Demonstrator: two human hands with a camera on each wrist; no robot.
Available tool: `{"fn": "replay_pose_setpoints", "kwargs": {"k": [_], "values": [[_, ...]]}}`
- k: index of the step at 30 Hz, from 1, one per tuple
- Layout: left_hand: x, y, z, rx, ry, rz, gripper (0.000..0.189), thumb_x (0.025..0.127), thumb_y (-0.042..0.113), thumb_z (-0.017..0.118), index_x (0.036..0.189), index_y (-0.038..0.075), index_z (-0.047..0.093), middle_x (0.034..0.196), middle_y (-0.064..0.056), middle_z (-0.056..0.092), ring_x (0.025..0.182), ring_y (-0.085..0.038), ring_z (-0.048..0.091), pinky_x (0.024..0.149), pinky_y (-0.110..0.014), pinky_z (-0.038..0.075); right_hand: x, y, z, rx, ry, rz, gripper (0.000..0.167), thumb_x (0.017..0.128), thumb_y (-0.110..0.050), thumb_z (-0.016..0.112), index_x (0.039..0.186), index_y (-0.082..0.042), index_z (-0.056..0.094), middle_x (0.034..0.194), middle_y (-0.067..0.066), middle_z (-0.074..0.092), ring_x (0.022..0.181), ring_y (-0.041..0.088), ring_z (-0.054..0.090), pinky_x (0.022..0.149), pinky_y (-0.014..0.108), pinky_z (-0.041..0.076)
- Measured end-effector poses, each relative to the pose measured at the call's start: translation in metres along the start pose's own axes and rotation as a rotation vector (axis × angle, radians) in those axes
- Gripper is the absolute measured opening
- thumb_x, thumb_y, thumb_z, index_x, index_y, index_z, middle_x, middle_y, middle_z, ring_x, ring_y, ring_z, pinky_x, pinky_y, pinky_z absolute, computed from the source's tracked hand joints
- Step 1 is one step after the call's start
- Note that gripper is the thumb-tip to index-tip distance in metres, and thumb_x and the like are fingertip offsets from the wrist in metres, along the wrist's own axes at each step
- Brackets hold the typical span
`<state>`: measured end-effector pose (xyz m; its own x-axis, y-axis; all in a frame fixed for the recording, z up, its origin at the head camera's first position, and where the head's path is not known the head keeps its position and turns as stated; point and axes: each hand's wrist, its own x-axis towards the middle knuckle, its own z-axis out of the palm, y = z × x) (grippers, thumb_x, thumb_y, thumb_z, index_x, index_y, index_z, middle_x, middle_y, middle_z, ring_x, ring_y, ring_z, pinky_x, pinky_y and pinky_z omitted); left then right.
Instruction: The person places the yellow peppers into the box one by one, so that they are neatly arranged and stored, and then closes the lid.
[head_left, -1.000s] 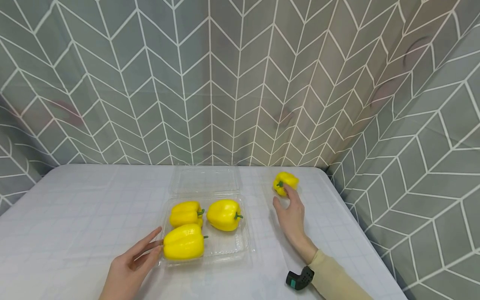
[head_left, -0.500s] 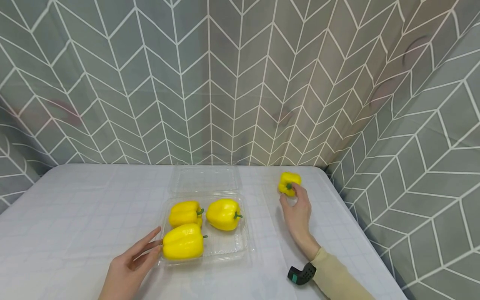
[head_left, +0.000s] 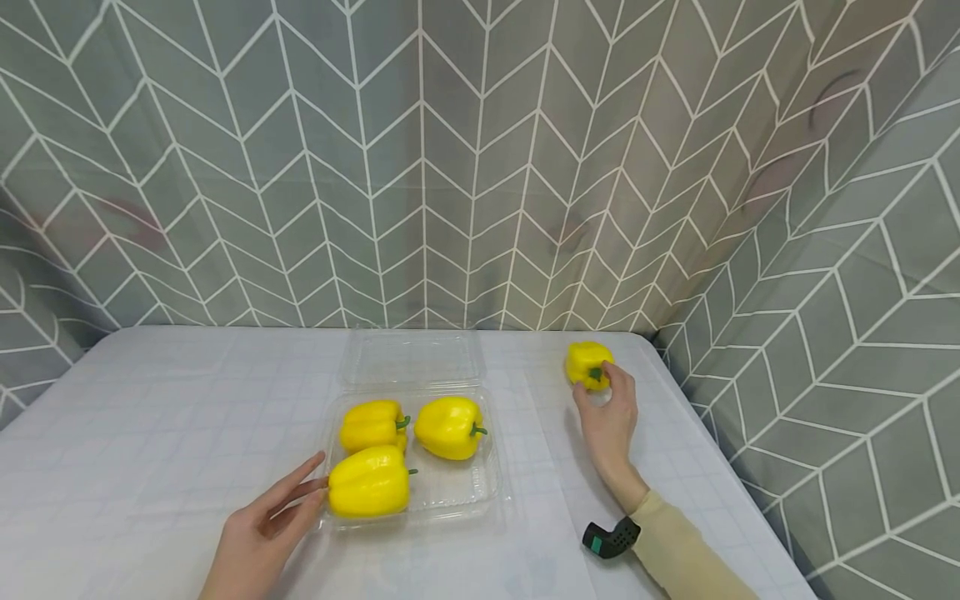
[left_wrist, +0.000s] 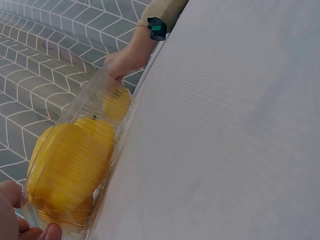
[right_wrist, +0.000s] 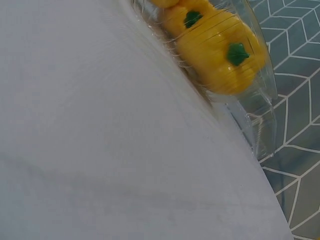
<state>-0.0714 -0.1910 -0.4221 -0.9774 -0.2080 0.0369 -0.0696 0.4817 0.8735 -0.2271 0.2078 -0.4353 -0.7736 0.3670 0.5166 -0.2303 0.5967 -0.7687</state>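
Observation:
Three yellow bell peppers lie in a clear plastic clamshell container (head_left: 450, 504): a front-left pepper (head_left: 369, 482), a back-left pepper (head_left: 371, 425) and a right pepper (head_left: 450, 427). My left hand (head_left: 262, 525) holds the container's left rim, beside the front pepper; its fingers (left_wrist: 10, 192) show at the rim in the left wrist view. On the table's far right, my right hand (head_left: 611, 421) pinches a fourth yellow bell pepper (head_left: 587, 360) near its green stem, between thumb and forefinger. The right hand is out of sight in its own wrist view.
The container's transparent lid (head_left: 412, 360) lies folded back toward the curtain. A white cloth covers the table (head_left: 165, 417). Patterned grey curtains (head_left: 450, 167) stand behind and along the right side. A black device (head_left: 611, 539) sits at my right wrist.
My right hand has moved a little to the right, and the pepper at its fingertips has shifted right and turned, its stem now facing me more. The left hand and container have stayed put.

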Motion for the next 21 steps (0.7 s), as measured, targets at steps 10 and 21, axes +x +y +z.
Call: {"fn": "replay_pose_setpoints", "kwargs": {"k": [10,21], "values": [[0.000,0.000,0.000,-0.033,-0.011,0.010,0.051,0.097,0.041,0.064,0.144,0.021,0.056,0.129,-0.008,0.068,0.098,0.012,0.062,0.081,-0.010,0.056,0.006,0.004,0.000,-0.005,0.038,-0.011,0.057,0.087,-0.012,0.076,0.135,0.007,0.053,0.136,0.022,0.049,0.127,0.040,0.049,0.112,0.051,0.038],[0.001,-0.001,0.000,-0.025,-0.018,-0.027,0.054,0.096,0.044,0.064,0.144,0.021,0.056,0.133,-0.008,0.066,0.099,0.013,0.061,0.084,-0.015,0.057,0.016,0.011,0.006,-0.040,0.043,0.000,0.064,0.087,-0.016,0.079,0.140,0.006,0.049,0.140,0.021,0.045,0.131,0.037,0.046,0.115,0.051,0.035]]}}
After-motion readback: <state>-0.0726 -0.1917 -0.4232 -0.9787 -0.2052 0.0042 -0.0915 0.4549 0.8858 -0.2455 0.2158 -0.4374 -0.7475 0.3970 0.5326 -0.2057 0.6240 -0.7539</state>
